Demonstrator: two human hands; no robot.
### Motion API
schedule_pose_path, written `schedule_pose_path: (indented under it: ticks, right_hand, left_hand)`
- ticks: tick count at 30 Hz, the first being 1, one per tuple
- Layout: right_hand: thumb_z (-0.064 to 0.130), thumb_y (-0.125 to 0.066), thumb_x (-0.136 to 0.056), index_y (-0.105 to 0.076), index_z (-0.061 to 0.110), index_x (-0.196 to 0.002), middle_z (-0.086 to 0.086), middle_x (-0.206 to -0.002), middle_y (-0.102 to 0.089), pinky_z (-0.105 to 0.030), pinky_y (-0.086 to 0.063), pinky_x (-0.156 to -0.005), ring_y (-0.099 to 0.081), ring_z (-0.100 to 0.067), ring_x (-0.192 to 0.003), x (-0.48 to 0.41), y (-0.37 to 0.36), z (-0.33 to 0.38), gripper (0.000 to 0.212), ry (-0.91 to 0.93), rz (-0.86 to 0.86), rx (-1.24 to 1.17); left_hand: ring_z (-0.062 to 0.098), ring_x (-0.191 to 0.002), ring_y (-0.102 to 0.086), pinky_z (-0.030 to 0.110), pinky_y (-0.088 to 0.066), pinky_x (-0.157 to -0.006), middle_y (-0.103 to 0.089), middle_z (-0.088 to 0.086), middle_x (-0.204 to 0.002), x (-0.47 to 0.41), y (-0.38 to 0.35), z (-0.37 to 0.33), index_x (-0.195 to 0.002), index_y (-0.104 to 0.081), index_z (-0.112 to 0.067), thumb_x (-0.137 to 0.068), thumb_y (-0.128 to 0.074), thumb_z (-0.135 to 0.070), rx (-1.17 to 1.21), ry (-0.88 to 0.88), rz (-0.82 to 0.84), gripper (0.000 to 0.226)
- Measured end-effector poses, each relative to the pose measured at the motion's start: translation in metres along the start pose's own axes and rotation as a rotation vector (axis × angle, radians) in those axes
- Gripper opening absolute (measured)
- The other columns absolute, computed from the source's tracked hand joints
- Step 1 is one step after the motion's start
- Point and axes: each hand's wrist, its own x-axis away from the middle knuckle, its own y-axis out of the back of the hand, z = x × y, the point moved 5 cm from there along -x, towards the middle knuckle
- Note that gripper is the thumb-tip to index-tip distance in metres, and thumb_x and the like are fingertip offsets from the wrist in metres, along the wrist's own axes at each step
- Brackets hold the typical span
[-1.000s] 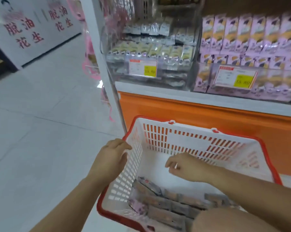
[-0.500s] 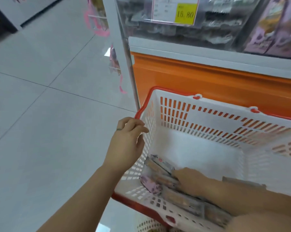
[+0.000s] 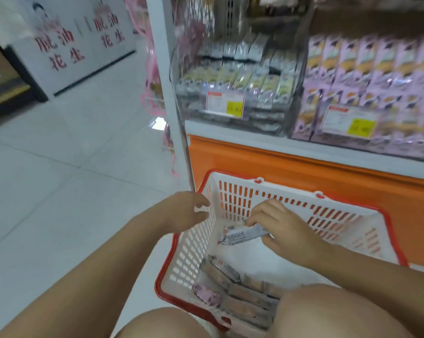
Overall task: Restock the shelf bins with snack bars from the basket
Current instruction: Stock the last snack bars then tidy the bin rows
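A white basket with a red rim (image 3: 233, 201) stands on the floor below the shelf. Several wrapped snack bars (image 3: 233, 291) lie in a pile at its near end. My right hand (image 3: 283, 230) is raised inside the basket and grips one silver-wrapped snack bar (image 3: 242, 235), which points left. My left hand (image 3: 181, 213) hovers at the basket's left rim with fingers loosely curled, holding nothing. Above, a clear shelf bin (image 3: 235, 93) holds rows of yellowish bars, and a second bin (image 3: 367, 93) to its right holds lilac packs.
The shelf stands on an orange base (image 3: 303, 172) with a white ledge, directly behind the basket. A white upright post (image 3: 167, 93) marks the shelf's left end. Pale floor tiles (image 3: 60, 191) stretch to the left. My knees fill the bottom edge.
My right hand has lifted from the pile at the basket's bottom with one bar in its grip. The view has tilted up, so the shelf bins show again.
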Motion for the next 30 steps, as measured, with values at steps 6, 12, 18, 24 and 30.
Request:
schedule_pose_path:
  ticks: [6,12,18,24,30]
  right_hand:
    - [-0.003,-0.072,-0.068,-0.05,0.018,-0.098,-0.004,-0.098,-0.057,-0.026,-0.04,-0.085,-0.049,-0.021,-0.095,-0.004,0.101,0.025,0.042,0.19,-0.264,0.142]
    - [-0.004,-0.072,-0.067,-0.049,0.018,-0.097,-0.001,-0.105,-0.048,-0.025,-0.038,-0.084,-0.048,-0.022,-0.096,0.003,0.162,0.028,0.043,0.148,-0.353,0.191]
    - [0.019,-0.067,-0.078,-0.048,0.029,-0.112,0.014,-0.113,-0.049,-0.014,-0.039,-0.09,-0.049,-0.005,-0.106,0.005,0.21,0.038,0.04,-0.016,-0.416,-0.031]
    - [0.021,-0.065,-0.081,-0.058,0.026,-0.119,0.011,-0.114,-0.063,-0.014,-0.046,-0.082,-0.054,0.002,-0.098,-0.035,0.226,0.041,0.039,-0.049,-0.4,-0.058]
    - [0.001,-0.069,-0.081,-0.064,0.021,-0.117,0.015,-0.113,-0.056,-0.022,-0.046,-0.094,-0.051,0.0,-0.107,-0.092,0.211,0.017,0.041,-0.193,-0.505,-0.165]
  left_hand:
    - [0.012,-0.124,-0.046,0.021,-0.033,-0.097,-0.051,-0.008,-0.135,0.043,0.065,-0.087,-0.139,-0.044,-0.025,-0.091,-0.056,-0.043,0.141,-0.128,0.096,0.053]
    - [0.016,-0.096,-0.063,0.019,-0.047,-0.08,-0.068,0.0,-0.104,0.055,0.088,-0.136,-0.108,-0.065,-0.021,-0.084,-0.071,-0.027,0.357,-0.278,-0.031,0.025]
    - [0.015,-0.09,-0.066,0.031,-0.054,-0.079,-0.066,0.003,-0.103,0.049,0.096,-0.146,-0.111,-0.062,-0.023,-0.087,-0.062,-0.016,1.35,-0.34,-0.062,0.025]
    - [0.011,-0.08,-0.069,0.024,-0.055,-0.068,-0.072,0.0,-0.089,0.029,0.114,-0.143,-0.134,-0.047,-0.013,-0.09,-0.058,-0.021,1.801,-0.403,-0.155,0.046]
    - [0.001,-0.082,-0.064,0.018,-0.05,-0.073,-0.068,-0.002,-0.103,0.004,0.148,-0.122,-0.147,-0.03,-0.017,-0.095,-0.056,-0.025,1.337,-0.258,-0.637,0.058]
